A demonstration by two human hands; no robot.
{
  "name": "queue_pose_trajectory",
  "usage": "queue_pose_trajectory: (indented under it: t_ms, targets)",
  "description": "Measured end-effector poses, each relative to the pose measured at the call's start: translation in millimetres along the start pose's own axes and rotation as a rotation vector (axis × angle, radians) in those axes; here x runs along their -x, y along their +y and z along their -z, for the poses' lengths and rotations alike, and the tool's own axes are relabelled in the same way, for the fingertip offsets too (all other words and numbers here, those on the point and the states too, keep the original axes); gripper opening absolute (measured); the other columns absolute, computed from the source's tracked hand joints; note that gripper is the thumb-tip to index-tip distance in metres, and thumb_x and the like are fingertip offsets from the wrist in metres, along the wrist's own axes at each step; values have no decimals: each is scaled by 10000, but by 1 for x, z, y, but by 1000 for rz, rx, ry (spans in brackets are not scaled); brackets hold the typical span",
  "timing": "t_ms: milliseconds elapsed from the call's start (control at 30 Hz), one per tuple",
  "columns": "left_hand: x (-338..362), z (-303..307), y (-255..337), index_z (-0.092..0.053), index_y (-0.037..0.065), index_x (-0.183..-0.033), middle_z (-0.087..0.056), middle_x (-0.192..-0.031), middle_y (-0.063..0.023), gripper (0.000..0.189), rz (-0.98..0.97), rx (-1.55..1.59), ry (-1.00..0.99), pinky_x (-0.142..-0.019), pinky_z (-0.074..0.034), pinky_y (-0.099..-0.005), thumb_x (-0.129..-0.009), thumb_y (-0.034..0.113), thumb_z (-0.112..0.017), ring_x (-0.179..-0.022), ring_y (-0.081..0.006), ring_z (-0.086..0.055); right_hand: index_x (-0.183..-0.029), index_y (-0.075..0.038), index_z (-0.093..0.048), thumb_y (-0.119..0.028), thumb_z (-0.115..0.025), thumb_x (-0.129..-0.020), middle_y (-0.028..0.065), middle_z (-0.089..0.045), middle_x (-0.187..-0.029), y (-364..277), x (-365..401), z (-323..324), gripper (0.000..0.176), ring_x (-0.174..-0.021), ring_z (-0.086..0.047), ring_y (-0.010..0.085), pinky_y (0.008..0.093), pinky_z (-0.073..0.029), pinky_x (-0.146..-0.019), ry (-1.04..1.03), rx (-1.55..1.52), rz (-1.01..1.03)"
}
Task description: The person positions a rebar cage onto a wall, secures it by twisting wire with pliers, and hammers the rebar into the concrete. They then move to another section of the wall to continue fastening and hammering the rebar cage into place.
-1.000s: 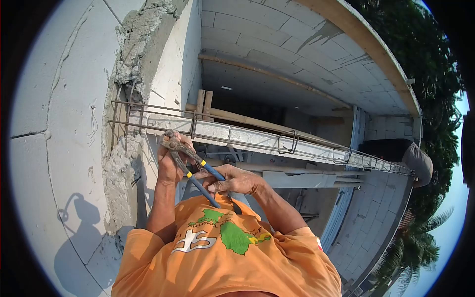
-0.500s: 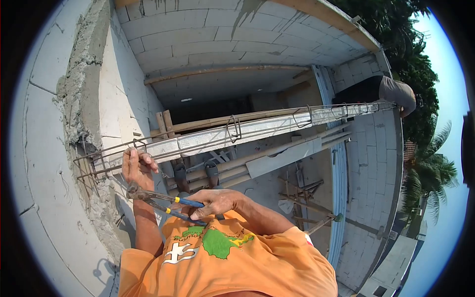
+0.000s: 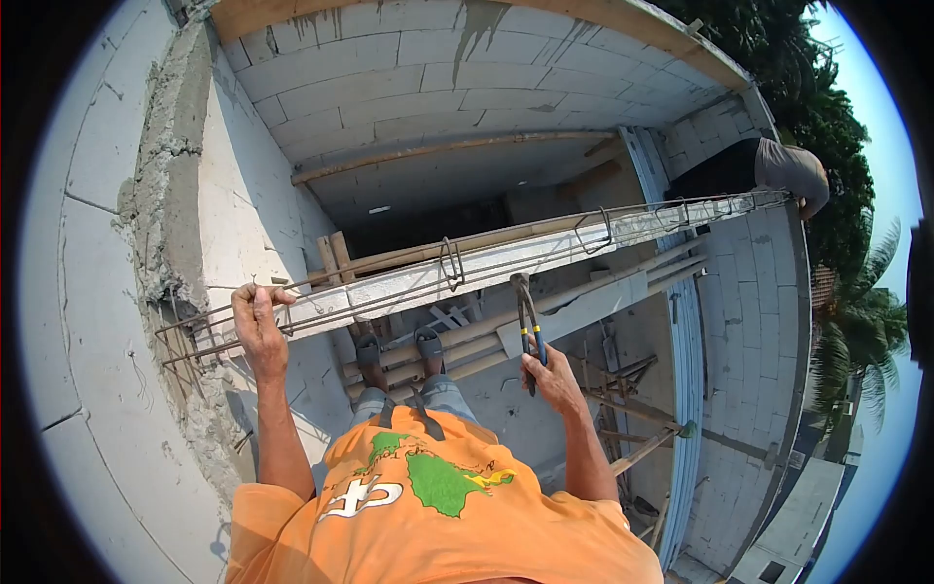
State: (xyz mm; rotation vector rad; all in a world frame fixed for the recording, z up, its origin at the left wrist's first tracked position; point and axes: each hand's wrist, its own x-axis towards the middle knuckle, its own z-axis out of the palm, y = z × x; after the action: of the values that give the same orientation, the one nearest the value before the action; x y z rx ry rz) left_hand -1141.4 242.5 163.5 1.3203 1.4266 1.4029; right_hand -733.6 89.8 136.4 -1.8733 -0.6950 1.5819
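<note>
My right hand [image 3: 555, 378] is wrapped around the blue-and-yellow handles of a pair of pincers [image 3: 526, 311]. Their dark head points away from me, near the lower side of the long reinforcement cage [image 3: 452, 265]. At the cage's left end, my left hand [image 3: 260, 331] has its thumb and fingers pinched at a steel stirrup [image 3: 286, 313] around the long bars. A thin wire shows by those fingertips; the exact contact is partly hidden by the fingers. The cage lies along a narrow white block wall top [image 3: 389, 283].
Rough concrete and white blocks [image 3: 175, 195] edge the left. Below are bamboo poles [image 3: 467, 365], a pale board [image 3: 574, 313] and scattered timber. Another person [image 3: 788, 167] bends at the cage's far right end. My feet [image 3: 428, 343] stand near the poles.
My right hand has swung away from my left wrist, out to the right, carrying the pincers with their head now pointing forward. My left hand stays at the cage's left end.
</note>
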Motion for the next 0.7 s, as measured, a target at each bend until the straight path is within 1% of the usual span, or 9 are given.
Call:
queue_pose_trajectory:
  t_ms: [33, 167, 267, 300, 367, 433, 500, 567, 700]
  targets:
    - [0, -4, -2, -441, 17, -996, -586, -844, -87, 185, -2, -13, 0, -799, -460, -303, -1021, 196, -405, -784, -149, -566, -1304, 0, -498, -211, -609, -916, 70, -575, -810, -1, -11, 0, 455, -705, -557, 100, 288, -487, -568, 102, 205, 29]
    - [5, -17, -8, -422, 23, -1018, -588, -838, -90, 168, -6, -69, -39, -818, -458, -303, -1026, 185, -376, -809, -145, -571, -1249, -20, -530, -187, -575, -933, 124, -608, -832, 5, -39, -20, 361, -728, -612, 196, 343, -509, -638, 153, 220, 70]
    - [12, -26, -27, -422, 19, -991, -582, -796, -86, 201, 57, 40, -48, -757, -485, -291, -1026, 214, -382, -744, -138, -569, -1175, -10, -536, -125, -527, -939, 245, -620, -1036, 31, -62, -37, 262, -955, -576, 467, 460, -474, -797, 363, 481, 463]
    - [15, -26, -32, -422, 19, -991, -582, -796, -86, 201, 57, 30, -50, -757, -485, -291, -1026, 214, -382, -744, -138, -569, -1175, -10, -536, -125, -527, -939, 245, -620, -1036, 43, -68, -40, 262, -955, -576, 467, 460, -474, -797, 357, 473, 460]
    - [15, -29, -39, -428, 12, -988, -576, -783, -82, 219, 77, -32, -84, -666, -496, -273, -1024, 225, -391, -694, -128, -561, -1059, -4, -554, -131, -521, -949, 206, -590, -786, 65, -87, -41, 171, -727, -582, 415, 420, -463, -669, 364, 505, 446]
    - [15, -34, -35, -436, 11, -987, -568, -755, -73, 222, 52, -118, -59, -610, -493, -262, -1023, 227, -400, -662, -121, -553, -993, 12, -546, -136, -520, -951, 207, -581, -767, 69, -88, -42, 156, -717, -578, 413, 419, -455, -655, 411, 554, 556]
    - [12, -33, -37, -437, 11, -988, -569, -739, -70, 215, 65, -105, -76, -607, -493, -270, -1019, 222, -413, -646, -126, -552, -902, 15, -519, -138, -520, -955, 152, -557, -703, 61, -83, -43, 162, -620, -548, 315, 383, -446, -607, 452, 539, 638]
    - [12, -33, -31, -439, 11, -984, -570, -726, -76, 212, 61, -119, -59, -602, -490, -276, -1018, 219, -415, -635, -132, -552, -1086, 28, -567, -122, -523, -947, 202, -596, -866, 66, -74, -39, 210, -758, -582, 393, 419, -460, -684, 316, 481, 410]
    - [17, -24, -26, -438, 0, -1003, -583, -806, -94, 165, -2, -193, -52, -712, -491, -318, -1007, 163, -419, -739, -162, -569, -885, 51, -524, -112, -507, -959, 120, -495, -692, 79, -56, -43, 180, -583, -502, 254, 361, -403, -543, 276, 438, 527]
